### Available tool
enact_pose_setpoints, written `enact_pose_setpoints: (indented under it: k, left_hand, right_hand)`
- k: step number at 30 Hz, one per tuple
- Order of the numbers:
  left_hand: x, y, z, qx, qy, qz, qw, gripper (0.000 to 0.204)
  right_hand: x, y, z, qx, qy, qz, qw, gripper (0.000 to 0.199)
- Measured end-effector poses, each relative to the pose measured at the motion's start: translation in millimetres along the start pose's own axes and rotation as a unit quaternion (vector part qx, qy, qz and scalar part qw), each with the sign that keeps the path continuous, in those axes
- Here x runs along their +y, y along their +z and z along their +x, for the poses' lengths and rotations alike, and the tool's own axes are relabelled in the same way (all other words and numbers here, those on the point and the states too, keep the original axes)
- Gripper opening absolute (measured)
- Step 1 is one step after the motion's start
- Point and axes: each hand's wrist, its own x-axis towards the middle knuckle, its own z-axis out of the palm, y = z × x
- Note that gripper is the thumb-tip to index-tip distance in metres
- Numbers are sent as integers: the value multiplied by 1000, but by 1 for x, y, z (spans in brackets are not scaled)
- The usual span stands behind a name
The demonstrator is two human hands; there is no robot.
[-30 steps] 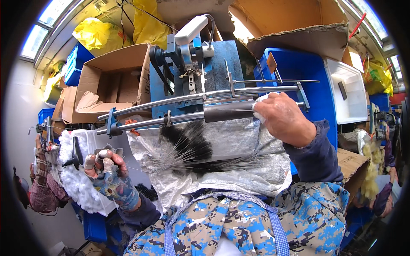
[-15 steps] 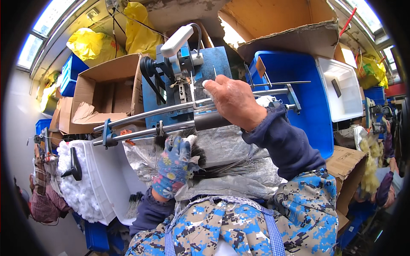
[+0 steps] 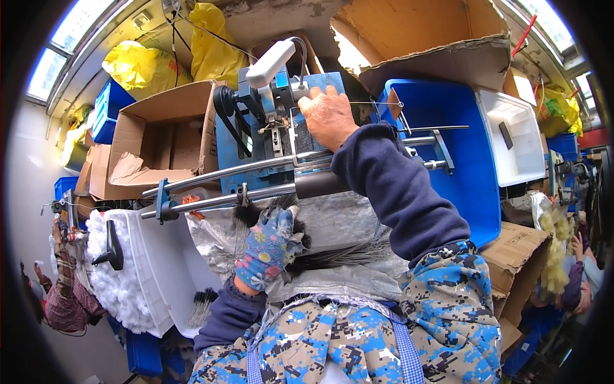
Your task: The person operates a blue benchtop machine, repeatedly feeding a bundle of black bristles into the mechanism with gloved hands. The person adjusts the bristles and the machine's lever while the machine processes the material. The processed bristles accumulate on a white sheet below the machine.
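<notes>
So the left hand [image 3: 272,246], in a flowery work glove, is closed around a bunch of black bristles [image 3: 332,256] lying on a silvery plastic sheet [image 3: 345,224] right under the two metal rods [image 3: 217,192]. The bare right hand [image 3: 329,115] is up above those rods, fingers curled, resting on the blue machine [image 3: 320,137]; whether it's actually gripping anything, can't tell. Left of the gloved hand sits a white bin [image 3: 153,269] of white fluff, and right of the upper hand there's a blue crate [image 3: 460,141].
</notes>
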Motion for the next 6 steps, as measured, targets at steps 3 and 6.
enact_pose_setpoints:
  k: [3,6]
  left_hand:
    - [4,6,-3,-17,22,104,994,53]
    - [-8,28,-2,-58,23,181,981,63]
  right_hand:
    - [1,1,0,4,-2,11,1000,16]
    - [3,2,-1,4,-25,19,999,19]
